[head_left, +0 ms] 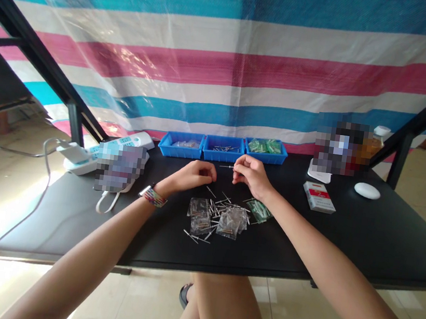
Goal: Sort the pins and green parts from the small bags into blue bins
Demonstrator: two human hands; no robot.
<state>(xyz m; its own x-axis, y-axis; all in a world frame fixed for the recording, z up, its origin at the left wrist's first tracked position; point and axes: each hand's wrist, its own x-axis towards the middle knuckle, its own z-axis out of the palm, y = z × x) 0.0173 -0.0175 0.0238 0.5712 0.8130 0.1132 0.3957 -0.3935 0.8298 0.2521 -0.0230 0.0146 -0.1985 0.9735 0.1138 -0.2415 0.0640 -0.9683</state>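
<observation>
My right hand (252, 175) pinches a blind rivet (227, 167), its thin pin pointing left toward my other hand. My left hand (197, 174) hovers just left of it, fingers curled inward; whatever they may hold is hidden. Below both hands lies a loose pile of blind rivets (214, 210) on the black table. Small clear plastic bags (230, 221) with rivets inside lie among them, and a green packet (259, 211) sits by my right forearm. Behind my hands stand three blue trays: the left tray (180, 152) with clear bags, the middle tray (222, 156) with loose rivets, the right tray (266, 157) with green packets.
On the left are a white power strip (131, 141) with a plugged-in charger (73, 152), a cable and a blurred object (121, 168). To the right sit a cigarette pack (319, 197), a white oval object (367, 191) and blurred items. A striped sheet (209, 65) hangs behind the black table (383, 239).
</observation>
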